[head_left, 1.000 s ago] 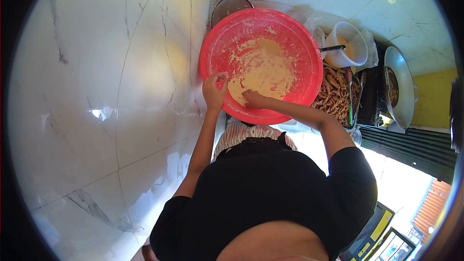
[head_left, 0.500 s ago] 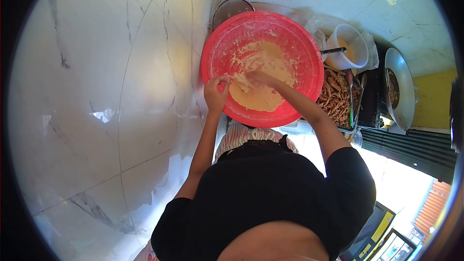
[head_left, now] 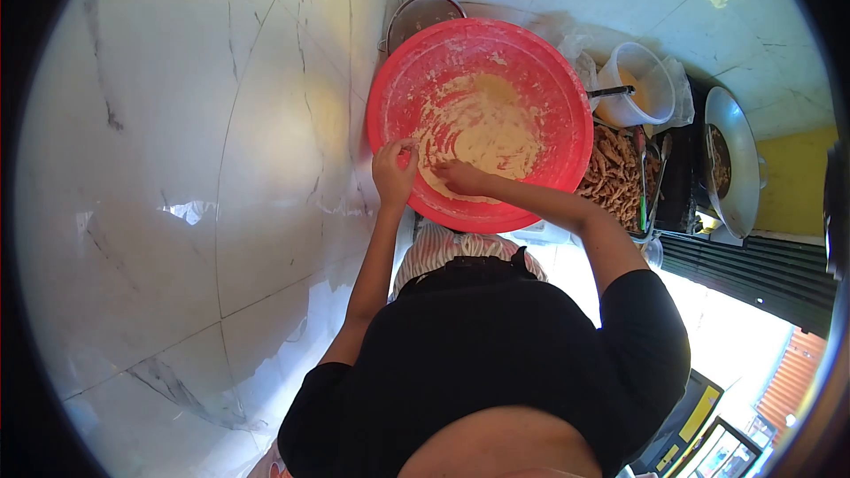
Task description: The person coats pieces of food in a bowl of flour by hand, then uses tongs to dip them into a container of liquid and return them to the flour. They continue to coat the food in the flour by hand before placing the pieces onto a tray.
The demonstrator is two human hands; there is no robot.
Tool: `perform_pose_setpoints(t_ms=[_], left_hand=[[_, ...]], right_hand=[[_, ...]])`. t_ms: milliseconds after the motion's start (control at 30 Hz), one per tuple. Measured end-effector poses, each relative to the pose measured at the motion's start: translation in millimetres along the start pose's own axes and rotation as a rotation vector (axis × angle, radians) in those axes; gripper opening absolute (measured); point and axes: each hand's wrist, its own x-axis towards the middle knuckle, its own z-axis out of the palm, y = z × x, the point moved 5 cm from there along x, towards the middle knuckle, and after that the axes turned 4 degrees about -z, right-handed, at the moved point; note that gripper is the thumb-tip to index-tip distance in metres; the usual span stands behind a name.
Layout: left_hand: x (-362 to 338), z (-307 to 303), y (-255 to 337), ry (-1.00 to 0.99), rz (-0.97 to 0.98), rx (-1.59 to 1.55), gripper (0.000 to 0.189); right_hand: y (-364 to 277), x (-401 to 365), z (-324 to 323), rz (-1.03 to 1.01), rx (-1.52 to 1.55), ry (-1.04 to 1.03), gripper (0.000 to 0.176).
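A large red plastic basin (head_left: 567, 80) holds pale yellowish flour (head_left: 496, 124), spread over its bottom with curved streaks through it. My left hand (head_left: 394, 170) grips the basin's left rim, thumb and fingers pinched around the edge. Low inside the basin, my right hand (head_left: 462, 178) is at the near edge of the flour, its fingers curled down into it. Whatever lies within those fingers is hidden.
Right of the basin stand a tray of brown fried strips (head_left: 611, 177) with tongs (head_left: 641, 168) and a white plastic tub (head_left: 633, 80) with a dark handle across its rim. Farther right is a metal wok (head_left: 739, 159). A metal-rimmed container (head_left: 425, 13) sits behind; a tiled wall (head_left: 159, 168) rises left.
My right hand has come from the middle of the flour toward the near side of the basin, leaving the flour flatter and streaked. My left hand stays on the rim.
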Motion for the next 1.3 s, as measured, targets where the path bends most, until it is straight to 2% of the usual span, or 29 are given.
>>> perform_pose_setpoints(t_ms=[67,100,167,200,267,400,467,500,567,600,667,700,767,800,867,967,1000,1067,1100,1167,1200,1267,1300], left_hand=[[-1,0,-1,0.008,0.013,-0.003,0.011],[0,0,0,0.018,0.03,-0.006,0.011],[1,-1,1,0.019,0.026,0.0,0.01],[0,0,1,0.018,0.022,0.005,0.01],[0,0,2,0.02,0.02,0.0,0.01],[0,0,1,0.033,0.011,-0.005,0.009],[1,0,2,0.028,0.011,-0.008,0.009],[1,-1,2,0.024,0.008,-0.009,0.009],[1,0,1,0.025,0.015,-0.013,0.009],[0,0,1,0.025,0.023,-0.018,0.009],[0,1,0,0.028,0.025,-0.014,0.009],[-1,1,0,0.031,0.026,-0.009,0.009],[-1,1,1,0.032,0.03,-0.003,0.009],[-1,1,1,0.031,0.034,0.001,0.009],[-1,1,1,0.03,0.039,-0.005,0.009],[0,1,0,0.031,0.037,-0.001,0.009],[-1,1,0,0.027,0.027,0.004,0.01],[-1,0,1,0.024,0.026,0.003,0.01],[-2,0,1,0.018,0.028,0.003,0.01],[-2,-1,2,0.023,0.034,-0.008,0.009],[-2,-1,3,0.029,0.04,-0.02,0.009],[-1,-1,2,0.033,0.052,-0.025,0.009],[-1,-1,3,0.034,0.061,-0.029,0.008]], right_hand=[[-1,-22,-1,-0.064,0.078,-0.256,0.043],[-1,-30,-5,-0.064,0.077,-0.255,0.043],[0,-48,-2,0.063,0.073,-0.376,0.038],[-2,-52,-6,0.066,0.073,-0.375,0.038],[-4,-59,-11,0.2,0.306,-0.356,0.028],[-10,-55,-23,0.257,0.411,-0.257,0.03],[-12,-48,-32,0.424,0.596,-0.534,0.036],[-7,-45,-34,0.424,0.596,-0.534,0.036],[5,-33,-42,0.406,0.855,-0.381,0.033],[14,-29,-38,0.406,0.855,-0.381,0.033],[45,-19,-42,0.445,0.867,0.071,0.027],[53,-15,-38,0.444,0.867,0.072,0.027],[65,-9,-54,0.399,0.49,0.435,0.036],[62,-4,-46,0.399,0.491,0.437,0.036],[51,6,-19,0.574,0.085,0.084,0.052],[-14,-20,0,0.521,-0.043,0.071,0.057],[-17,-21,-5,0.519,-0.044,0.069,0.057],[-25,-25,5,0.476,0.074,-0.32,0.058],[-23,-27,4,0.476,0.075,-0.321,0.058],[-17,-31,7,0.386,0.207,-0.518,0.057],[-14,-31,-1,0.386,0.205,-0.516,0.057],[-8,-35,-14,0.419,0.457,-0.537,0.057],[-4,-37,-26,0.424,0.457,-0.537,0.057]])
